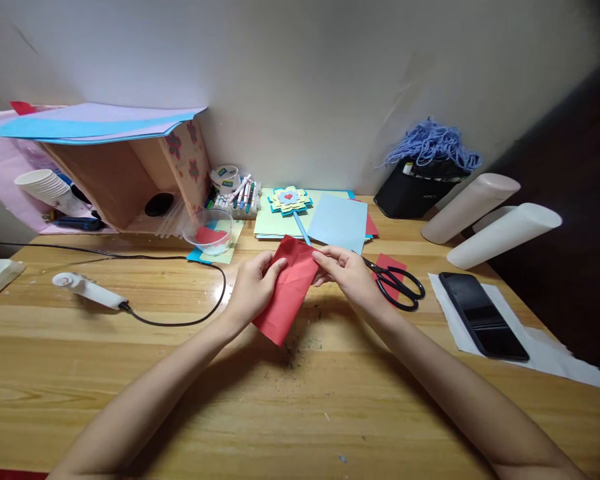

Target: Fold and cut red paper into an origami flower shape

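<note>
A creased piece of red paper (289,290) is held up over the wooden table, tilted, between both hands. My left hand (255,283) is closed on its left edge, thumb on top. My right hand (343,270) pinches its upper right edge between thumb and fingers. Behind the paper lies a paper flower (289,199) with a red heart at its centre and a blue stem, on light green sheets. Black-handled scissors (400,287) rest on a smaller red piece, just right of my right hand.
A white glue gun (90,291) with a black cord lies left. Behind are a clear bowl (210,233), markers (243,195), an open box (125,180) and a light blue sheet (339,220). A black container (410,190), white rolls (505,235) and a phone (483,317) stand or lie right.
</note>
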`<state>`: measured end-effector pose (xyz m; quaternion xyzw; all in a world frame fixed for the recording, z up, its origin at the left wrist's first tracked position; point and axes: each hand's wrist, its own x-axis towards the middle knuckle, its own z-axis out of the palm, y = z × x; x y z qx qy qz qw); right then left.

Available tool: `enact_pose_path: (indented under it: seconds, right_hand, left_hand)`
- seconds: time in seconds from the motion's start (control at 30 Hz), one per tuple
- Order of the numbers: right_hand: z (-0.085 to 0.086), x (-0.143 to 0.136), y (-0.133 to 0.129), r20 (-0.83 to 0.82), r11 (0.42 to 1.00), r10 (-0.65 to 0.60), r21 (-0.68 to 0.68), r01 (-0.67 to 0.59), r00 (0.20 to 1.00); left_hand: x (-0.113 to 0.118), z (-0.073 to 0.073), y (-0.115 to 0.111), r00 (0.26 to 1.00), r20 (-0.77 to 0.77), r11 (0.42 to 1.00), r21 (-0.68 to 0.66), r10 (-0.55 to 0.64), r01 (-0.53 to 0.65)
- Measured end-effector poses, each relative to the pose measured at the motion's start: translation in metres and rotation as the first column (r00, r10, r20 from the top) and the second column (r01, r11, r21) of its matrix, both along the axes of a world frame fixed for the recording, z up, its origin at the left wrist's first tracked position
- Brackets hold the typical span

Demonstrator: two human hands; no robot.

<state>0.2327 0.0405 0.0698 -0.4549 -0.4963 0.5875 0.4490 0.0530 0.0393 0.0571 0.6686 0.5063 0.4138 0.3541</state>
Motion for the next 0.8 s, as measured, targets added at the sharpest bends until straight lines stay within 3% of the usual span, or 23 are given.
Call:
enact_pose_path:
  seconds: [0.17, 0.33, 0.43, 0.5, 0.57, 0.63, 0.73, 0.8]
  right_hand:
    - [-0.006, -0.013, -0.012, -0.021, 0.941, 0.298, -0.162, -0.297, 0.954]
    - [-0.017, -0.018, -0.016, 0.009, 0.986, 0.142, -0.086, -0.141, 0.990]
    - [-0.018, -0.015, -0.013, 0.109, 0.992, 0.129, -0.022, -0.128, 0.986]
    - [-0.017, -0.012, -0.013, 0.251, 0.981, 0.176, 0.034, -0.191, 0.952]
    - [-0.015, -0.012, -0.015, 0.410, 0.946, 0.253, 0.086, -0.313, 0.877]
    - [-0.014, -0.013, -0.018, 0.533, 0.896, 0.299, 0.129, -0.425, 0.792]
    - [-0.012, -0.017, -0.024, 0.623, 0.861, 0.304, 0.144, -0.487, 0.721]
    - [-0.010, -0.018, -0.026, 0.649, 0.861, 0.309, 0.120, -0.495, 0.695]
  left_hand:
    - [0.001, 0.007, -0.004, 0.993, 0.029, 0.991, 0.071, 0.115, -0.117]
    - [0.002, 0.004, -0.002, 0.987, 0.123, 0.995, -0.004, 0.104, -0.104]
    - [-0.003, 0.000, 0.003, 0.989, 0.121, 0.992, -0.099, 0.084, -0.072]
    - [-0.008, 0.003, 0.005, 0.991, 0.020, 0.991, -0.024, 0.133, -0.133]
    - [-0.012, 0.011, 0.006, 0.968, -0.141, 0.962, 0.207, 0.209, -0.178]
    - [-0.016, 0.020, 0.006, 0.935, -0.336, 0.936, 0.351, 0.113, 0.012]
    - [-0.019, 0.030, 0.003, 0.770, -0.587, 0.871, 0.210, -0.250, 0.443]
    - [-0.020, 0.031, 0.002, 0.674, -0.651, 0.834, 0.112, -0.348, 0.540]
